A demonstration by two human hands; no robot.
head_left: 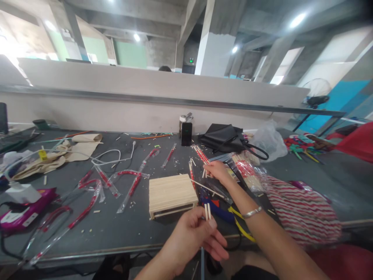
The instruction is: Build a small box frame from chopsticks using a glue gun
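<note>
Near the table's front edge, my left hand (194, 232) is closed on a few pale wooden chopsticks (208, 212), whose ends stick up between thumb and fingers. My right hand (218, 171) reaches further in, its fingers pinched on pale chopsticks (204, 172) that show below the fingertips. Chopsticks with red wrapping (199, 154) lie just beyond it. Left of my hands stands a small bench-like piece made of wooden sticks (171, 191), with a flat slatted top and short legs. Pliers with blue and yellow handles (220, 212) lie between my forearms, partly hidden.
Torn red-and-clear wrappers (135, 182) litter the left side. A phone (186, 134) stands upright at the back, near a black bag (223, 137). A purple hot-glue-gun-like tool (27, 212) lies far left. Packed chopsticks (247, 171) and a striped cloth (303, 210) lie right.
</note>
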